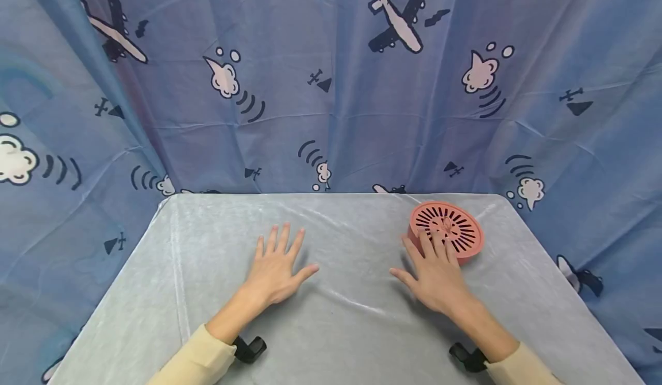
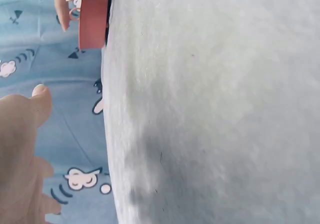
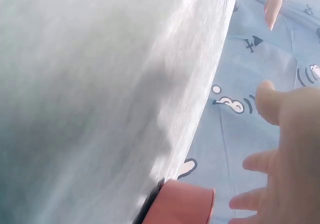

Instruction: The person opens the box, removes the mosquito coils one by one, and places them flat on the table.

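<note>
A round coral-red mosquito coil holder [image 1: 468, 224] with a slotted lid and a small ring on top stands at the table's back right. My right hand [image 1: 437, 276] is held over the table just in front of it, fingers spread, fingertips overlapping the lid's near edge in the head view. Left of centre, my left hand [image 1: 274, 270] is held flat with fingers apart and nothing in its grasp. Both wrist views show shadows on the tabletop below the hands. The holder's side [image 3: 182, 204] appears low in the right wrist view and its wall [image 2: 94, 21] at the top of the left one.
A pale grey cover lies over the table [image 1: 331, 327], creased in places. Behind and around the sides hangs a blue curtain [image 1: 289, 86] printed with planes and clouds. Black wrist mounts [image 1: 250, 350] sit at the cream sleeves [image 1: 199, 356].
</note>
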`<state>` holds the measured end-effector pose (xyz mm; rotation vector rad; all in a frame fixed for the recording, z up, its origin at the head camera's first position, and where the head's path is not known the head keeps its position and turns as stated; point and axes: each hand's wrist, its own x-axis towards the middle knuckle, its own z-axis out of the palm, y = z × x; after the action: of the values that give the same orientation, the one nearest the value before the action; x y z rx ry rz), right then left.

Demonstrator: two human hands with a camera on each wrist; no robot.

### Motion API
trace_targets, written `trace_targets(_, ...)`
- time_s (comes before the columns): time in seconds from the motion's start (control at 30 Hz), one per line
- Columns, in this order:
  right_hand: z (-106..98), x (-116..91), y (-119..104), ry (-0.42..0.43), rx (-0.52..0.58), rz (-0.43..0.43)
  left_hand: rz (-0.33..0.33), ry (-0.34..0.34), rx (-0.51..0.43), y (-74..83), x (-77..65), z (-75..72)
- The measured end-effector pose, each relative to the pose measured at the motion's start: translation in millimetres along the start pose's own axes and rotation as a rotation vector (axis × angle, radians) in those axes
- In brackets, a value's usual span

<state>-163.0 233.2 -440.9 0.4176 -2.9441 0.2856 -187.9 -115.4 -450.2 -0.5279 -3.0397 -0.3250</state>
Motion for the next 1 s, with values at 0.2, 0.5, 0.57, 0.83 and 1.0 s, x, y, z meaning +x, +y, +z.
trace_targets(0.2, -3, -1, 10, 0.022, -0.018, -0.004, 0.034, 0.004, -0.009, 12.3, 9.8, -1.5)
trace_targets(0.5, -15, -4, 25, 0.047, 0.012, 0.026, 0.065, -0.014, -0.061, 32.6, 24.9, -0.8)
trace_targets(0.57, -17, -5, 29, 0.044, 0.022, 0.033, 0.077, -0.01, -0.07, 38.1, 28.4, -1.2)
trace_targets(0.83, -23, -3, 46, 0.117, 0.032, 0.003, 0.1, -0.005, -0.078, 57.0, 42.1, -1.9)
trace_targets(1.0, -30, -2, 54, 0.138, 0.054, 0.018, 0.122, -0.003, -0.085, 68.5, 49.7, -0.7)
